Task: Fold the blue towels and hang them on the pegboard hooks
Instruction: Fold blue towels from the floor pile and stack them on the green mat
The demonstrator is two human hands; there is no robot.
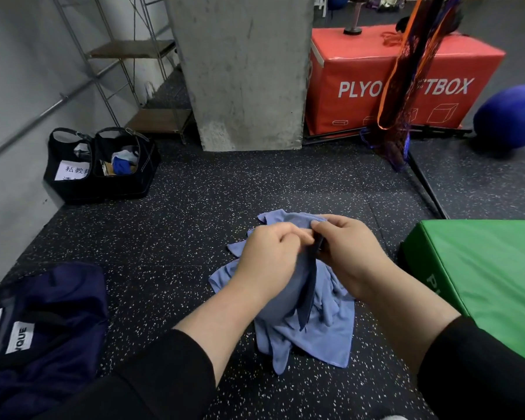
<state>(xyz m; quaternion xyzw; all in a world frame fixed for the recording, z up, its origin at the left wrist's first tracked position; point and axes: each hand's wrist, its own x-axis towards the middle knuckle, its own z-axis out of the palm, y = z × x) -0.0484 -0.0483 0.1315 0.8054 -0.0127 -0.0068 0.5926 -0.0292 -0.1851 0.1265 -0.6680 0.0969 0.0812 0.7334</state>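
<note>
Pinching one edge of the crumpled blue towel (pixel 319 325) at centre frame, both hands (pixel 270 256) (pixel 346 250) lift it off the floor (pixel 170 237), probably to find corners for folding.

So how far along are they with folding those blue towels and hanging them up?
Early on. Nothing looks finished: no folded towel shows, and no pegboard or hooks are in view. In hand: the left hand and right hand pinch the top edge of a crumpled blue towel that hangs in loose folds above the speckled floor. Left: straightening and folding it, then hanging it. Whether more towels wait cannot be told.
</note>
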